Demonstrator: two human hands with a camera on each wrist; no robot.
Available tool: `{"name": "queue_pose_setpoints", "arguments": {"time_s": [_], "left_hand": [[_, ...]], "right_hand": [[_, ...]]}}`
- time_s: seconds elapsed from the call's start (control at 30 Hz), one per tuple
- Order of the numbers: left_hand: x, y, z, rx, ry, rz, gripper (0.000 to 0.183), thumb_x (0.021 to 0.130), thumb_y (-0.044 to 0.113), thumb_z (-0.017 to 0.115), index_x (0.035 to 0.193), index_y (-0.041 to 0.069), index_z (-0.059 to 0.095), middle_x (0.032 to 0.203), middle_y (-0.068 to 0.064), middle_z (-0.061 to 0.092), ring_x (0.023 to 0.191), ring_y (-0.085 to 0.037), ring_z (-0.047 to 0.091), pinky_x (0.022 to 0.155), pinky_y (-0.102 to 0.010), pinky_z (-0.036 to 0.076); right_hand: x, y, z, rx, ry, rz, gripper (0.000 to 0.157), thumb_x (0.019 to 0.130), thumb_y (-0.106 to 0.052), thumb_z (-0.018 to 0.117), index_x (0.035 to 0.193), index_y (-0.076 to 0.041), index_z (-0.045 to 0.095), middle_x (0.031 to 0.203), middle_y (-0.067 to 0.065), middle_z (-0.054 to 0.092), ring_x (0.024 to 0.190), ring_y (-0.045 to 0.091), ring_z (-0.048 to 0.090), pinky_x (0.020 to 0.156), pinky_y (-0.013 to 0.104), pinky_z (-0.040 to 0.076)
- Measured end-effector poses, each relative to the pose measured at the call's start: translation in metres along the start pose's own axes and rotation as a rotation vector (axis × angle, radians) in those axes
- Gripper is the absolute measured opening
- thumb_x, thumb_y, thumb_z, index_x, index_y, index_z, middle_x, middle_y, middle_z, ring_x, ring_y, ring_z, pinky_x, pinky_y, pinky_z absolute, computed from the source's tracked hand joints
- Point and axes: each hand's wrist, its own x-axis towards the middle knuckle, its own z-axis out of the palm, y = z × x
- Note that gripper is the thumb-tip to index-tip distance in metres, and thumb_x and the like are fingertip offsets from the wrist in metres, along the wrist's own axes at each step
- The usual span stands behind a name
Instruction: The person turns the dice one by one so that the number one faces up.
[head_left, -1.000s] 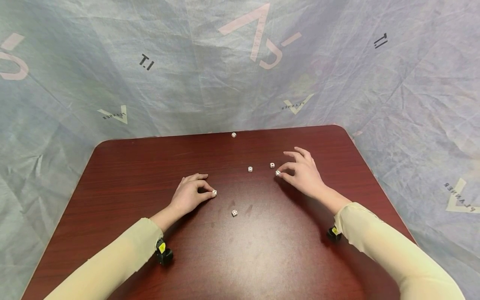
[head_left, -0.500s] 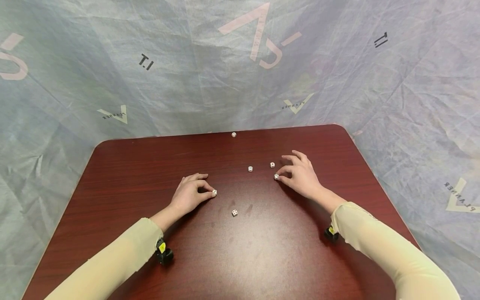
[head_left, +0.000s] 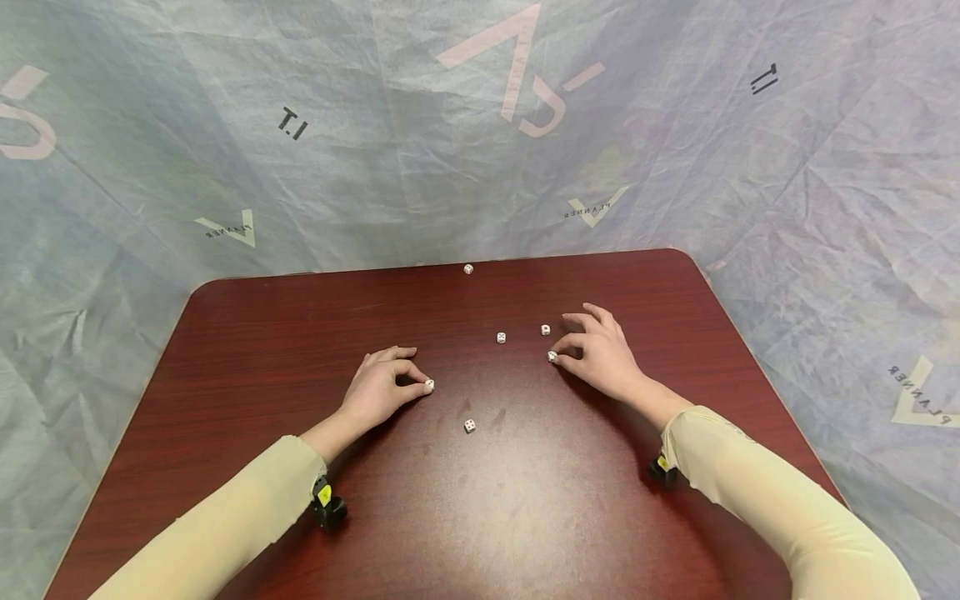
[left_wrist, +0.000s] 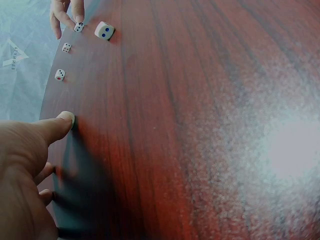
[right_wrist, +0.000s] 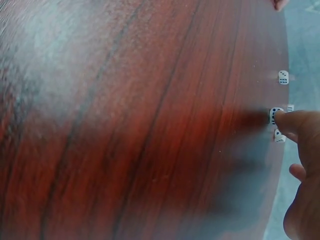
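Die (head_left: 551,357) pinched by my right grip (head_left: 603,352) has a loose die (head_left: 545,330) near it at twelve o'clock, while my left grip (head_left: 378,390) pinches another die (head_left: 431,383).

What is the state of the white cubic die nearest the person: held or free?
Free: this die rests on the reddish, wood-grained table, touched by neither the left hand nor the right hand.

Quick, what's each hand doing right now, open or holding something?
Left hand: closed, pinching one white die between thumb and fingers.
Right hand: closed, pinching another white die the same way.
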Motion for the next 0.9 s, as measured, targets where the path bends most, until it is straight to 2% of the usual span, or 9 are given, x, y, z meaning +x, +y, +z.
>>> {"name": "queue_pose_setpoints", "arguments": {"time_s": [0.23,0.9], "left_hand": [[-0.0008,-0.0004,0.0001,-0.002,0.004,0.003,0.008,0.087,0.032,0.084,0.093,0.027,0.082,0.147,-0.010,0.057,0.146,-0.038,0.037,0.122,-0.062,0.013],[-0.0012,0.0002,0.0005,-0.004,0.004,0.008,0.008,0.087,0.032,0.084,0.093,0.026,0.082,0.147,-0.010,0.056,0.146,-0.039,0.036,0.121,-0.063,0.013]], "right_hand": [[0.0019,-0.0007,-0.0029,-0.002,-0.007,0.007,0.013,0.083,-0.031,0.087,0.093,-0.023,0.083,0.144,0.015,0.056,0.149,0.041,0.023,0.115,0.068,0.019],[0.0071,-0.0021,-0.0019,-0.056,-0.021,-0.033,0.008,0.082,-0.030,0.087,0.086,-0.024,0.083,0.142,0.015,0.058,0.148,0.042,0.025,0.114,0.069,0.020]]}}
